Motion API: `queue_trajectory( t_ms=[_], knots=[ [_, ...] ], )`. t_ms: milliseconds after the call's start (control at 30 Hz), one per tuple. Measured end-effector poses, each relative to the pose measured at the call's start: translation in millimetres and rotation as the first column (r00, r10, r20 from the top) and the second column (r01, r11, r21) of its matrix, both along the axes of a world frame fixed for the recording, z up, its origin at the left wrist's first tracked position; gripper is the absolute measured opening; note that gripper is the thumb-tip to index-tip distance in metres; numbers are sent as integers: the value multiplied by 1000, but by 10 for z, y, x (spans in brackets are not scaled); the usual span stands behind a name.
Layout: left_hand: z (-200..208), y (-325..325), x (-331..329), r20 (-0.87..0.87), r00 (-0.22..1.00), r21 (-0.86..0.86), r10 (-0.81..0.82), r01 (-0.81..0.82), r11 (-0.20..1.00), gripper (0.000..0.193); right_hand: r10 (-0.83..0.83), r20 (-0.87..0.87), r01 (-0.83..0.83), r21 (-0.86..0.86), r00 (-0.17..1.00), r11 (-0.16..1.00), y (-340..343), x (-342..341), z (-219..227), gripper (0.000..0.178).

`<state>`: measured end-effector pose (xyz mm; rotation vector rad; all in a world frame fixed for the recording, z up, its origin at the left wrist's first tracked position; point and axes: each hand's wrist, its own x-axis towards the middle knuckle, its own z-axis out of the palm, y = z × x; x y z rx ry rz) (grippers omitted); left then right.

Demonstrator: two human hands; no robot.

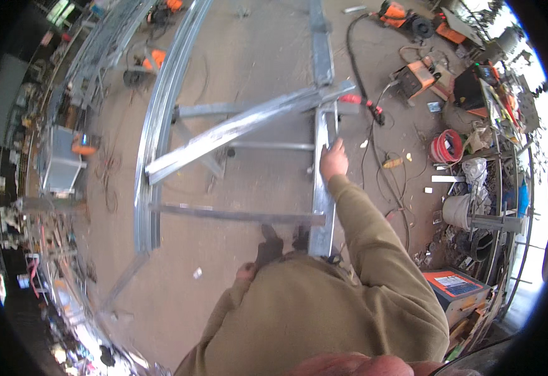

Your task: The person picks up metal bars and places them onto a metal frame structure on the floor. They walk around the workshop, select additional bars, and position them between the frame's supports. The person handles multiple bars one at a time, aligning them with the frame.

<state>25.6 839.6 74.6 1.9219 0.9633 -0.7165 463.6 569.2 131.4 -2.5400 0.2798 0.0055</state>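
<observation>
My right hand is over the right-hand metal channel, its fingers closed around the lower end of a thin, straight metal piece. That piece reaches away from me along the channel; its exact kind is unclear. A shiny steel profile lies slantwise across the frame, from the long left-hand rails to the far part of the right channel. Close to my body hangs my left hand, apart from the metalwork. It is small and blurred, so its fingers do not show clearly.
A dark crossbar spans the frame in front of me. Right of it lie a red-handled tool, cables and an orange machine. A red bucket and an orange-topped box stand farther right. Cluttered shelving lines the left.
</observation>
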Motion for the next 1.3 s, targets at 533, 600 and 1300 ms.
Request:
queue_trajectory(
  t_ms=[533,600,1300],
  knots=[
    [53,-327,-381,-64,957,59,282,-278,959,49,42,-52,-47,-113,998,993,21,116,-108,61],
    [19,-325,-465,-42,945,48,323,-321,946,49,37,-74,-44,-95,997,994,26,129,-96,65],
    [-313,510,-1751,32,636,-102,771,-766,635,45,554,283,-585,31,783,811,1474,-1442,575,52]
  ],
)
